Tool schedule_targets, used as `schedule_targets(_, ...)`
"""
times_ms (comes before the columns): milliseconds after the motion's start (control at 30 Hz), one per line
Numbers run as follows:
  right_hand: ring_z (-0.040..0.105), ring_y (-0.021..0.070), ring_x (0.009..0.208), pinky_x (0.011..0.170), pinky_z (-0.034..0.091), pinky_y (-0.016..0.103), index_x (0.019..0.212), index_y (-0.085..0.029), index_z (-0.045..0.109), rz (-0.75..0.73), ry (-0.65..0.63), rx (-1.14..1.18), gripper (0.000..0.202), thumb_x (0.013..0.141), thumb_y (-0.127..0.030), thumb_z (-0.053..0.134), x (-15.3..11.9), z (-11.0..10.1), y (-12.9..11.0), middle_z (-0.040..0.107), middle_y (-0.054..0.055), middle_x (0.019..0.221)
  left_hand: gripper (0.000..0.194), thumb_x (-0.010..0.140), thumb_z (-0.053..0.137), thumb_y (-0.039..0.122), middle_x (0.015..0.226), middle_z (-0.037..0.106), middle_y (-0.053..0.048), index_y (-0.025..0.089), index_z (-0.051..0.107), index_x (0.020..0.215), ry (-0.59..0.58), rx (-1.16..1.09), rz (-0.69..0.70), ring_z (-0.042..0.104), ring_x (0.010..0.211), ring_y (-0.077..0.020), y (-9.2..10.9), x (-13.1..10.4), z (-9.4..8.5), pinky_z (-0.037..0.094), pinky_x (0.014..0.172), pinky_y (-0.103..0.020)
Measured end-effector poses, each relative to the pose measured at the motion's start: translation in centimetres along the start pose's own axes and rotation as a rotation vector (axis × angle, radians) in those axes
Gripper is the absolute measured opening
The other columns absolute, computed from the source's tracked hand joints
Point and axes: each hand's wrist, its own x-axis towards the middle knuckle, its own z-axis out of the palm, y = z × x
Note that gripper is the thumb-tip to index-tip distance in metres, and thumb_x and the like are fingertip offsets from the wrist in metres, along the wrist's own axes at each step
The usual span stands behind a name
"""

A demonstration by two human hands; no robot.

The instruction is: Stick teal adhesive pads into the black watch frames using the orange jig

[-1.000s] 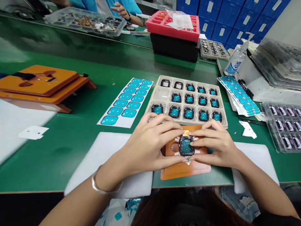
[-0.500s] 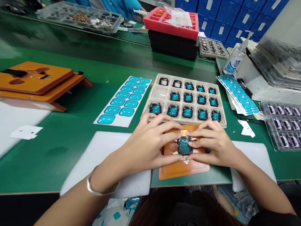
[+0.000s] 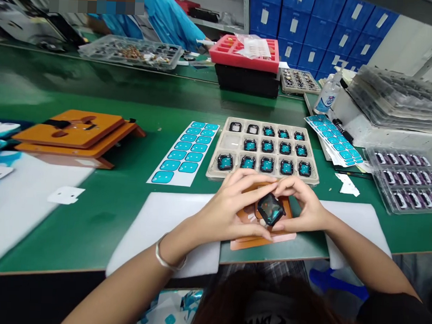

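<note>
A black smartwatch case (image 3: 270, 209) with a shiny face and a bit of teal film is tilted up above an orange fixture plate (image 3: 249, 243). My right hand (image 3: 301, 205) pinches its right side, index finger at the top edge and thumb at the bottom corner. From the left, my left hand (image 3: 232, 207) curves around the case, with fingertips at its upper edge and the thumb below it. A beige compartment tray (image 3: 215, 175) just beyond holds several similar cases, most with teal film in them.
A sheet of teal stickers (image 3: 182, 153) lies left of the tray, another sticker sheet (image 3: 333, 137) right of it. White foam pads (image 3: 164, 226) flank the plate. An orange stand (image 3: 78, 133) sits at left, a clear parts tray (image 3: 401, 180) at right. A person's blue sleeve (image 3: 167, 18) shows behind.
The watch case, flat on the orange plate before, is now lifted and tilted between my hands. My right fingers have shifted to its edges. The camera view has shifted somewhat.
</note>
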Motion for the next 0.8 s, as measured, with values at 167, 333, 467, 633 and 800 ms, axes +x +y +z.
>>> schedule_targets(167,0.067,0.0148,0.099,0.085,0.052,0.028,0.118,-0.026,0.054,-0.012,-0.077,0.23,0.043,0.083,-0.034,0.077,0.3,0.2,0.0,0.064,0.003,0.109,0.053,0.084,0.071,0.047,0.115,0.067,-0.01,0.025,0.058,0.131,0.077,-0.041,0.017,0.056,0.107,-0.0237,-0.2,0.1,0.2,0.048,0.094,-0.043)
schedule_targets(333,0.063,0.0147,0.082,0.08,0.049,0.031,0.093,-0.022,0.07,-0.114,-0.048,0.076,0.02,0.086,-0.04,0.074,0.7,-0.1,0.3,0.068,0.002,0.085,0.051,0.073,0.08,0.048,0.101,0.072,-0.008,0.022,0.067,0.115,0.11,-0.122,-0.039,0.062,0.097,-0.0229,-0.6,0.0,0.1,0.052,0.087,-0.04)
schedule_targets(467,0.062,0.0148,0.078,0.076,0.049,0.031,0.082,-0.022,0.072,-0.089,-0.026,0.165,0.015,0.082,-0.036,0.078,0.8,0.0,0.5,0.068,0.002,0.08,0.051,0.07,0.083,0.047,0.099,0.073,-0.009,0.02,0.069,0.112,0.136,-0.187,-0.059,0.065,0.094,-0.0227,-0.6,0.1,0.0,0.054,0.085,-0.039)
schedule_targets(633,0.062,0.0135,0.08,0.077,0.05,0.029,0.075,-0.021,0.069,-0.068,-0.022,0.303,0.012,0.079,-0.022,0.08,0.8,0.2,0.8,0.067,0.0,0.076,0.049,0.071,0.084,0.043,0.098,0.073,-0.009,0.02,0.069,0.111,0.17,-0.203,-0.066,0.066,0.09,-0.0209,-0.4,0.2,-0.1,0.055,0.081,-0.036)
schedule_targets(800,0.063,0.0118,0.082,0.076,0.052,0.027,0.079,-0.021,0.06,-0.004,0.013,0.394,0.023,0.076,-0.016,0.082,0.5,0.4,1.0,0.065,-0.002,0.083,0.048,0.072,0.084,0.039,0.1,0.072,-0.009,0.021,0.068,0.113,0.172,-0.198,-0.051,0.066,0.093,-0.0202,-0.2,0.2,-0.2,0.056,0.082,-0.036)
